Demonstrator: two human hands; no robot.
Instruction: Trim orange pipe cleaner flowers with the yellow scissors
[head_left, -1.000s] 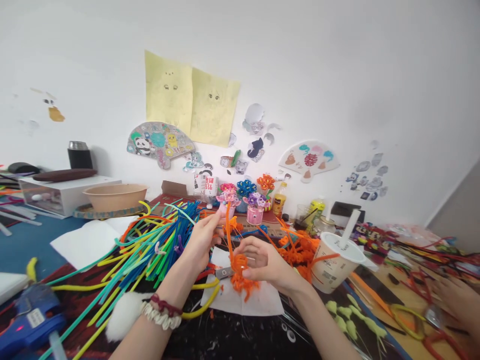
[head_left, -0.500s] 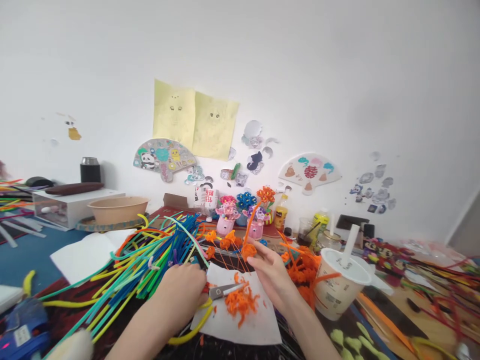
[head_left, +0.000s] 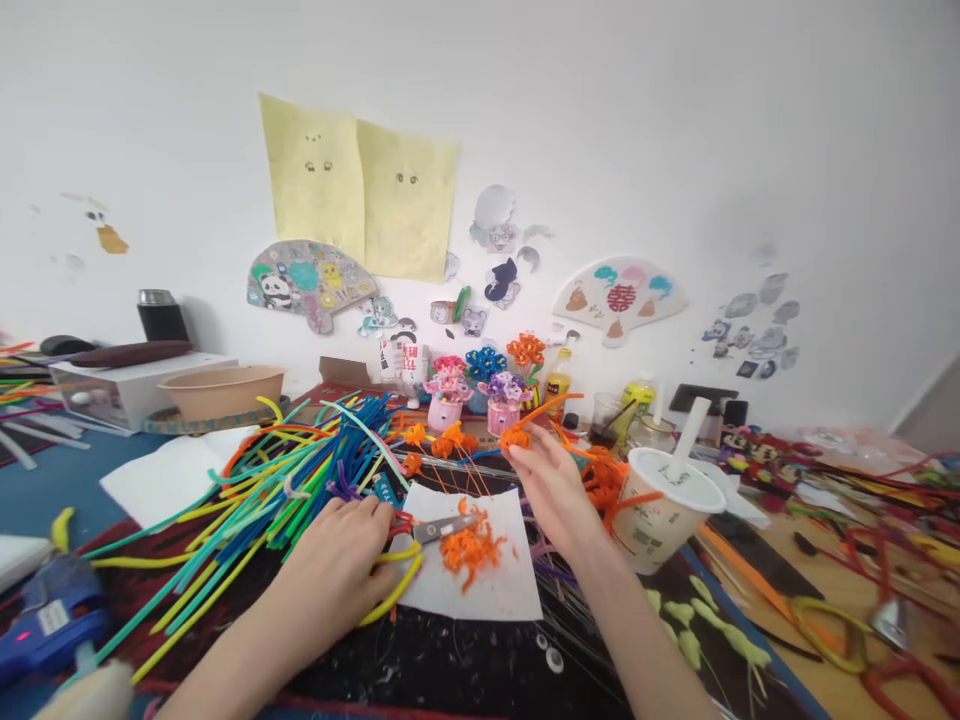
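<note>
Scissors (head_left: 444,527) with red handles lie over a white sheet of paper (head_left: 504,598), blades pointing right. My left hand (head_left: 341,555) rests palm down at their handles, fingers curled around them, though part of the grip is hidden. A yellow pipe cleaner (head_left: 401,592) loops beside its thumb. Orange fuzzy clippings (head_left: 471,548) are heaped on the paper near the blade tips. Raised above the paper, my right hand (head_left: 551,485) pinches an orange pipe-cleaner flower (head_left: 515,437), whose long stem slants up to the right.
Many coloured pipe cleaners (head_left: 330,470) spread at left, near a blue glue gun (head_left: 52,615). A lidded drink cup (head_left: 664,510) with a straw stands by my right forearm. Small flower pots (head_left: 445,412) line the back. Several orange flowers (head_left: 450,440) sit behind the paper.
My right hand has turned the orange flower, so its stem has gone from nearly upright to slanting right. My left hand has drawn back slightly, showing more red handle. The camera view has shifted.
</note>
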